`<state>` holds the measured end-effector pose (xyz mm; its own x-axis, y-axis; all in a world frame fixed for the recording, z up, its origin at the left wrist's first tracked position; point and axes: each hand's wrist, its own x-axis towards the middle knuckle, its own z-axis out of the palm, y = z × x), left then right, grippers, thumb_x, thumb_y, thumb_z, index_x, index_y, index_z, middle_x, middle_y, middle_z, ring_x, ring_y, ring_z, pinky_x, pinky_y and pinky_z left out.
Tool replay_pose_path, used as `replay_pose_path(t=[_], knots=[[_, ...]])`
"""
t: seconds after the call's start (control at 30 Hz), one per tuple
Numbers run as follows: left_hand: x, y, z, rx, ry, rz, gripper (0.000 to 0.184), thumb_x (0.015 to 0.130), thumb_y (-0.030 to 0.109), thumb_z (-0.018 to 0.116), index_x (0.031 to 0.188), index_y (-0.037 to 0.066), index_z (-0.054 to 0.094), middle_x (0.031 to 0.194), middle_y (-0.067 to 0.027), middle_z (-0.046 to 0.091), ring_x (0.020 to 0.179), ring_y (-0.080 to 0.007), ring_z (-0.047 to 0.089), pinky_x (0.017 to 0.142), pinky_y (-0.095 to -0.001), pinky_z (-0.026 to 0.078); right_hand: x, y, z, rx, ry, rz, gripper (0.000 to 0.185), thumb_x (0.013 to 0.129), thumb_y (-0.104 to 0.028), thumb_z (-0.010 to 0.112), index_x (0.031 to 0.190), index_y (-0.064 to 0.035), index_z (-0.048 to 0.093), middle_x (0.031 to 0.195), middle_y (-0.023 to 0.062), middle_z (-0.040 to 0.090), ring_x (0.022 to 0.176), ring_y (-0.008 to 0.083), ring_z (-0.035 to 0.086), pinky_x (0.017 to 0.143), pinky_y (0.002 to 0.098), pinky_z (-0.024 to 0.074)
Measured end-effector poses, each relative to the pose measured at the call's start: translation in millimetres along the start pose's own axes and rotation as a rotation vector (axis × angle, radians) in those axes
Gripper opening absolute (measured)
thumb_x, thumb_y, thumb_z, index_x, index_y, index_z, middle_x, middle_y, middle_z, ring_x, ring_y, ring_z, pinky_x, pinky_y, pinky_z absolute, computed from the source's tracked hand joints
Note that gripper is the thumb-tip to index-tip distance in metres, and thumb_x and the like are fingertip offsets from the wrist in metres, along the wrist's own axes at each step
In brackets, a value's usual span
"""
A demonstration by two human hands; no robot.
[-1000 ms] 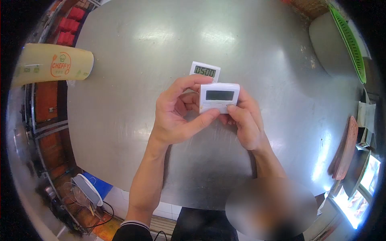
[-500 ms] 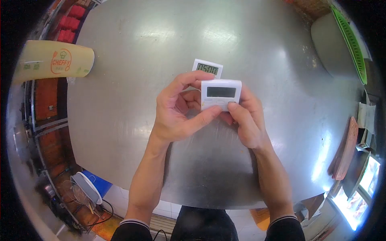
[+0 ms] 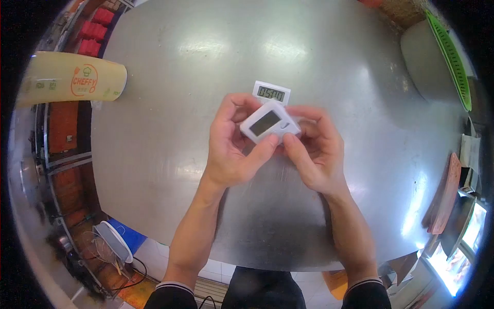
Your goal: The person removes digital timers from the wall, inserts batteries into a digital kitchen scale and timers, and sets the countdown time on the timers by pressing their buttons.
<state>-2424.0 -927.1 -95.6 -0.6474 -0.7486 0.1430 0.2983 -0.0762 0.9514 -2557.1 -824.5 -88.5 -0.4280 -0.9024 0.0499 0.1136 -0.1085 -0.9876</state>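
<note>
Between my two hands is a white digital timer [image 3: 266, 124], tilted, with its dark screen and buttons facing up at me. My left hand [image 3: 231, 139] grips its left side, thumb on the lower edge. My right hand [image 3: 318, 147] holds it from the right, thumb near the buttons and the fingers partly hidden and slightly blurred. No digits show on this screen. Just behind it, a second white timer [image 3: 271, 92] on the metal table reads 05:00, its lower part covered by the held one.
The steel table [image 3: 154, 134] spreads around my hands. A yellowish roll with a "CHEFFY" print [image 3: 77, 77] lies at the left edge. A green-rimmed container [image 3: 437, 62] stands at the back right. A brown board [image 3: 445, 193] is at the right edge.
The held timer has turned from level to a slant, its right side tipping down toward me. My fingers have shifted around it. The second timer stays on the table.
</note>
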Motion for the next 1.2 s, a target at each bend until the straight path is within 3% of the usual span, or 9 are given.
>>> replay_pose_path(t=[0.3,0.8,0.87,0.93,1.0,1.1,1.13,1.17,1.2], knots=[[0.3,7.4,-3.2,0.039,-0.036,-0.121,0.025,0.090,0.003,0.061,0.115,0.001,0.061,0.096,-0.0039,0.065,0.085,-0.0078,0.060,0.075,-0.0238,0.050,-0.6,3.5,0.8,-0.138,-0.027,-0.068,0.025,0.090,0.000,0.067,0.115,-0.0013,0.064,0.072,-0.0011,0.061,0.065,0.0017,0.054,0.055,0.0194,0.0420],[0.0,6.5,8.4,-0.080,0.073,-0.174,0.037,0.089,0.006,0.066,0.124,0.001,0.054,0.095,-0.0050,0.065,0.084,-0.0086,0.062,0.073,-0.0249,0.052,0.5,6.6,-3.2,-0.216,0.022,-0.102,0.028,0.089,-0.003,0.069,0.116,-0.0032,0.063,0.074,-0.0052,0.055,0.065,0.0017,0.049,0.056,0.0180,0.0381],[-2.6,-8.9,-1.3,0.038,-0.021,-0.104,0.052,0.088,0.004,0.071,0.134,0.001,0.047,0.113,-0.0108,0.064,0.108,-0.0164,0.062,0.094,-0.0308,0.051,-3.3,8.0,-4.6,-0.253,0.052,-0.058,0.042,0.089,-0.003,0.069,0.129,-0.0012,0.054,0.094,-0.0001,0.058,0.083,0.0057,0.055,0.068,0.0197,0.0440],[-6.4,-16.1,0.4,0.065,-0.023,-0.029,0.049,0.087,0.007,0.071,0.132,0.002,0.050,0.111,-0.0075,0.065,0.104,-0.0165,0.063,0.088,-0.0315,0.053,-7.0,-0.2,11.0,-0.097,0.087,0.013,0.060,0.091,-0.008,0.069,0.144,0.0007,0.042,0.133,0.0119,0.052,0.123,0.0218,0.052,0.105,0.0340,0.0415],[-3.4,-10.0,-3.4,0.362,0.007,0.013,0.042,0.082,0.031,0.076,0.113,0.008,0.062,0.087,-0.0072,0.064,0.080,-0.0190,0.064,0.069,-0.0358,0.051,-2.3,21.4,-13.6,-0.636,-0.125,-0.451,0.072,0.093,-0.029,0.067,0.150,-0.0015,0.034,0.145,0.0179,0.042,0.133,0.0286,0.043,0.108,0.0420,0.0372],[-0.9,-34.2,2.2,0.437,0.101,0.128,0.044,0.076,0.042,0.077,0.103,0.008,0.067,0.087,-0.0155,0.066,0.082,-0.0318,0.065,0.071,-0.0427,0.052,4.0,-16.6,22.4,-0.937,-0.187,-0.685,0.048,0.084,-0.015,0.074,0.126,-0.0064,0.054,0.123,0.0142,0.061,0.109,0.0319,0.061,0.089,0.0438,0.0531],[-1.2,-25.1,-3.2,0.401,0.002,0.034,0.041,0.074,0.039,0.078,0.099,0.009,0.068,0.085,-0.0134,0.067,0.080,-0.0286,0.065,0.069,-0.0421,0.052,3.6,-31.7,23.5,-1.096,-0.302,-0.538,0.053,0.081,-0.012,0.078,0.126,-0.0039,0.053,0.125,0.0143,0.058,0.113,0.0283,0.059,0.092,0.0431,0.0531],[-1.3,-7.0,-6.2,0.378,-0.034,-0.017,0.039,0.073,0.038,0.078,0.097,0.009,0.068,0.084,-0.0123,0.067,0.079,-0.0270,0.065,0.068,-0.0418,0.052,3.8,-2.5,23.1,-0.628,-0.156,-0.455,0.054,0.080,-0.013,0.080,0.126,-0.0024,0.053,0.121,0.0156,0.059,0.112,0.0276,0.060,0.092,0.0402,0.0533],[-1.3,8.1,-10.4,0.358,-0.069,-0.069,0.037,0.071,0.036,0.078,0.095,0.010,0.069,0.084,-0.0113,0.067,0.078,-0.0254,0.065,0.067,-0.0414,0.051,3.4,3.9,14.6,-0.637,-0.160,-0.514,0.059,0.083,-0.023,0.079,0.131,-0.0009,0.051,0.123,0.0156,0.058,0.110,0.0261,0.060,0.093,0.0376,0.0532]])
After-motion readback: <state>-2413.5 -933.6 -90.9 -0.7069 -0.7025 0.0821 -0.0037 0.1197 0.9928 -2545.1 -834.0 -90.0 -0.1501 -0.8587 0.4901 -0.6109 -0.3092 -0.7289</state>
